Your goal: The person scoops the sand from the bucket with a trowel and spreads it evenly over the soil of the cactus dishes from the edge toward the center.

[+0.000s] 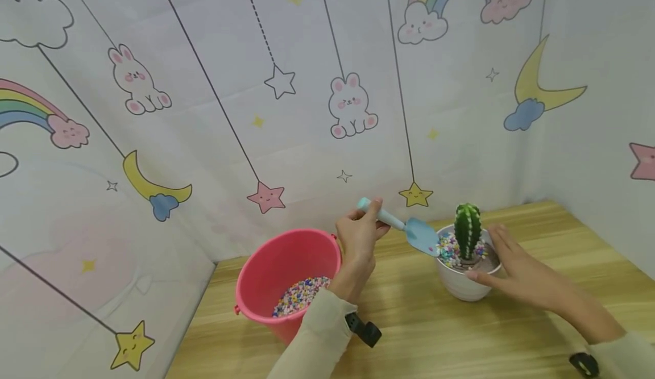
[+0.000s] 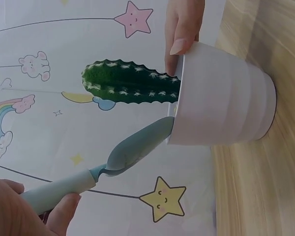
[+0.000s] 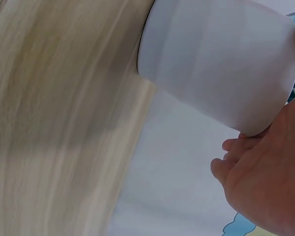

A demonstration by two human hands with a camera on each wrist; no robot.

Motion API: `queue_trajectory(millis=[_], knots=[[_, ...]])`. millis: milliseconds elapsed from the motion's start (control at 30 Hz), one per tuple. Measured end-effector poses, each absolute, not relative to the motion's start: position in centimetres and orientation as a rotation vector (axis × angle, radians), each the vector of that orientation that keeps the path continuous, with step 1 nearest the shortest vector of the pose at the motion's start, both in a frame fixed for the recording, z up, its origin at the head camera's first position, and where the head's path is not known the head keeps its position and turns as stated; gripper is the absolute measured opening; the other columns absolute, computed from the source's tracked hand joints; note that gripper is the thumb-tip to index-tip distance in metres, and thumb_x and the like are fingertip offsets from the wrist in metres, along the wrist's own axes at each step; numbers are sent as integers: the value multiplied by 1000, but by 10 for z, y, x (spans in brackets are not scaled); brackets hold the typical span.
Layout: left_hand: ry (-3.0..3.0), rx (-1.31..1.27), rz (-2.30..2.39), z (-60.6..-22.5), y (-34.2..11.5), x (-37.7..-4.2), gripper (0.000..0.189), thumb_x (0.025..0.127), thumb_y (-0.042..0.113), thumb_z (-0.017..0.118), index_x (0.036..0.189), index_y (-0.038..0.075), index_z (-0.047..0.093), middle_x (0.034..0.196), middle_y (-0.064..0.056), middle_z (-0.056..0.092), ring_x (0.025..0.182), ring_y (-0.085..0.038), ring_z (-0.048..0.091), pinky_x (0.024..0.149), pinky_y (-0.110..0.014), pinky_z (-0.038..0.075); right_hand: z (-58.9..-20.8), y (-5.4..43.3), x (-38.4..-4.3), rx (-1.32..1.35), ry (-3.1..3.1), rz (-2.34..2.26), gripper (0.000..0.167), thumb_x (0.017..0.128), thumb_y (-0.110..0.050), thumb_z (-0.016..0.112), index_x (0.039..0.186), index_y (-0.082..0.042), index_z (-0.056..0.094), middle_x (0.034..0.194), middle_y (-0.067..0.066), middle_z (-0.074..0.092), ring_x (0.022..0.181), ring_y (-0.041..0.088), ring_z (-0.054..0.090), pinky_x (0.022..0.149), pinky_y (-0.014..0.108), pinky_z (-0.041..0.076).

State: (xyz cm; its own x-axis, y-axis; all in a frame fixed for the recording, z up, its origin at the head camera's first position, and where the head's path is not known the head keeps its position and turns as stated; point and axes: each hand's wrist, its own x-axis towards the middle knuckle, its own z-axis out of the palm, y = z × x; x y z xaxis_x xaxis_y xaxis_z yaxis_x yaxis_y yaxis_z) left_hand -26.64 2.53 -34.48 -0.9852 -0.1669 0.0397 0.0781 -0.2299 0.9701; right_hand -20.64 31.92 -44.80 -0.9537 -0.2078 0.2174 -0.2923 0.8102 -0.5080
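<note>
Likely mid-pour: left hand (image 1: 356,242) fingers pinch the scoop (image 1: 422,236), blade tip at the rim of the pot (image 1: 464,286) on the desk (image 1: 404,316); right hand (image 1: 529,279) fingers curl round the rim. Next probably needs a blade tilt, pot steady. Only head view shows the bucket (image 1: 268,271).

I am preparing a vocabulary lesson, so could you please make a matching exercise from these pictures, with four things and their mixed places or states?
1. bucket
2. trowel
3. cactus
4. right hand

A. at the white pot's rim, without a tool
B. upright, planted inside the white pot
C. pink, with small coloured beads inside
D. light blue, gripped by the left hand

Pairs: 1-C, 2-D, 3-B, 4-A
</note>
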Motion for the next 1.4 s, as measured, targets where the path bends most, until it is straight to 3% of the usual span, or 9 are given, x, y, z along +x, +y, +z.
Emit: queue_trajectory(millis=[400,767,1000,1167,1400], knots=[[-1854,-28,-2211,-339,29,-259,25,92,25,83,101,3,78,90,-8,71,77,-17,78,75,-36,69,-447,311,-205,342,-2844,733,117,95,-61,69,162,13,8,166,44,8,154,65,13,115,83,26],[-1868,-12,-2219,-336,24,-259,26,92,28,84,102,5,79,93,-11,73,83,-22,81,76,-36,69,-443,315,-205,369,-2852,715,117,95,-60,70,162,13,8,167,42,7,156,62,11,123,78,18],[-1847,-87,-2183,-330,14,-255,25,95,25,80,102,1,76,90,-10,71,83,-23,80,75,-35,69,-422,313,-204,319,-2807,729,113,94,-58,73,162,12,16,164,44,21,145,68,29,112,84,30],[-1842,-133,-2138,-324,2,-252,27,96,24,79,102,-3,75,88,-10,70,80,-19,78,76,-36,69,-402,309,-198,255,-2751,827,114,93,-57,75,165,6,13,164,41,25,146,66,30,111,83,32],[-1850,-164,-2048,-313,-19,-243,27,96,27,80,102,1,76,90,-11,73,80,-23,80,75,-38,69,-378,292,-186,228,-2530,850,98,92,-46,80,162,1,30,150,36,49,130,61,50,98,80,44]])
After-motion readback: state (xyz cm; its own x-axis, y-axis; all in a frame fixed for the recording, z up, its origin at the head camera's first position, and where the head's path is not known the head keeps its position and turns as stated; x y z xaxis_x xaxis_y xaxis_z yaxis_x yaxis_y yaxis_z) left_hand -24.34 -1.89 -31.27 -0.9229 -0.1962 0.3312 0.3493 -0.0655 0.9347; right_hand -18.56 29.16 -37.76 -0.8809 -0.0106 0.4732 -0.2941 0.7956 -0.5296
